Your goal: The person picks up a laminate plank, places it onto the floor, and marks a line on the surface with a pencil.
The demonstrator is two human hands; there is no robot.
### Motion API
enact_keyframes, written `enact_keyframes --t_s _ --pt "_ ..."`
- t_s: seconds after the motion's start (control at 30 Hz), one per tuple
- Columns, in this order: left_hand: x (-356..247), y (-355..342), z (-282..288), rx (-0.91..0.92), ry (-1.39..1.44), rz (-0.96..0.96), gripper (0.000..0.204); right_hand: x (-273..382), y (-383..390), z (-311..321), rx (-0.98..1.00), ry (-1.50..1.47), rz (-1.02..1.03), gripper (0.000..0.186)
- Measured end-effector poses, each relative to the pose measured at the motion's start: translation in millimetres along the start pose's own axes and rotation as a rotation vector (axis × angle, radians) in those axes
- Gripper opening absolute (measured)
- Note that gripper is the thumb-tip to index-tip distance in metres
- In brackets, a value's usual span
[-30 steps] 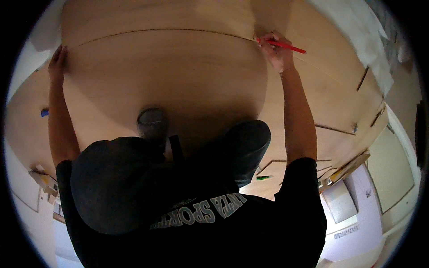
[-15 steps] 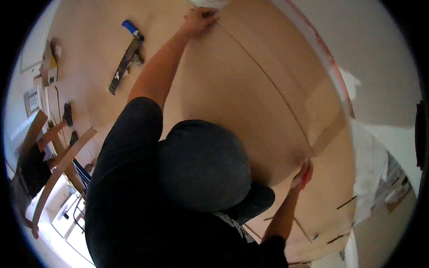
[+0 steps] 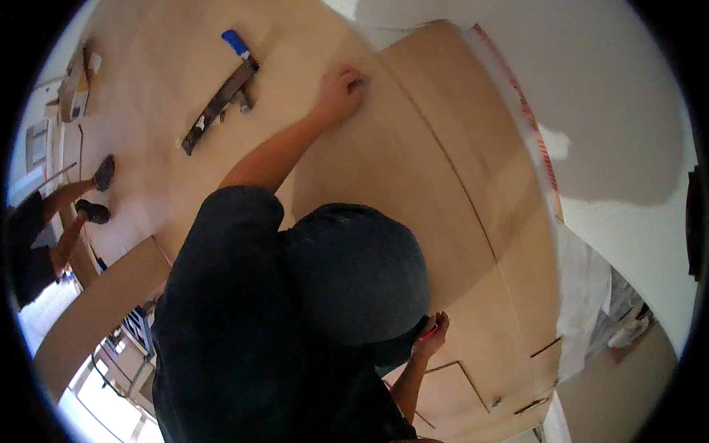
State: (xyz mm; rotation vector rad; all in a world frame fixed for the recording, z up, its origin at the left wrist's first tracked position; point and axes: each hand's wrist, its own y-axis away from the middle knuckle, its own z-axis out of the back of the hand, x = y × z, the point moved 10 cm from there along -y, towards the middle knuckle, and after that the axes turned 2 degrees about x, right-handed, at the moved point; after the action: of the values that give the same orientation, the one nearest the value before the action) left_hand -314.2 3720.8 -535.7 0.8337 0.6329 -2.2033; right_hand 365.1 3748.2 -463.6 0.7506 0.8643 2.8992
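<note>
My left hand rests on the tan sheeting with its fingers curled in; whether anything is inside them is hidden. A thin dark line runs down the sheeting to the right of that hand and continues fainter toward the lower right. My right hand is closed round a small red tool, mostly covered by the fingers, just beside my bent knee in dark grey cloth. Above the left forearm lies a blue-handled tool against a long dark bar.
Another person's legs and dark shoes are at the far left. Below them is a curved-looking brown strip. A red-marked edge strip borders the sheeting along a white surface at right. Crumpled pale plastic lies at lower right.
My left hand has come back from the line's far end to its left side. My right hand has left the line and drawn in toward my knee. The other person's legs have shifted.
</note>
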Motion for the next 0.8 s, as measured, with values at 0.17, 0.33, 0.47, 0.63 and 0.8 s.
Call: enact_keyframes --t_s 0.17,0.33,0.47,0.63,0.8 --pt "18.9 -4.7 -2.8 0.058 0.061 0.167 0.027 -4.9 3.1 2.5 -0.012 -0.023 0.094 0.038" --pt "2.2 -35.3 -25.8 0.194 0.031 0.554 0.030 -9.7 13.7 17.1 -0.047 -0.010 0.019 0.037" --pt "10.9 -92.0 -33.9 0.158 -0.276 0.183 0.042 -22.4 13.0 15.2 -0.093 -0.021 0.047 0.035" --pt "20.7 -127.6 -71.4 0.342 -0.409 0.292 0.046 -14.0 15.3 21.1 -0.066 -0.008 0.034 0.035" --pt "-6.0 -134.9 -93.0 0.524 -0.466 0.221 0.049 -15.4 14.7 29.6 -0.091 0.005 0.025 0.035"
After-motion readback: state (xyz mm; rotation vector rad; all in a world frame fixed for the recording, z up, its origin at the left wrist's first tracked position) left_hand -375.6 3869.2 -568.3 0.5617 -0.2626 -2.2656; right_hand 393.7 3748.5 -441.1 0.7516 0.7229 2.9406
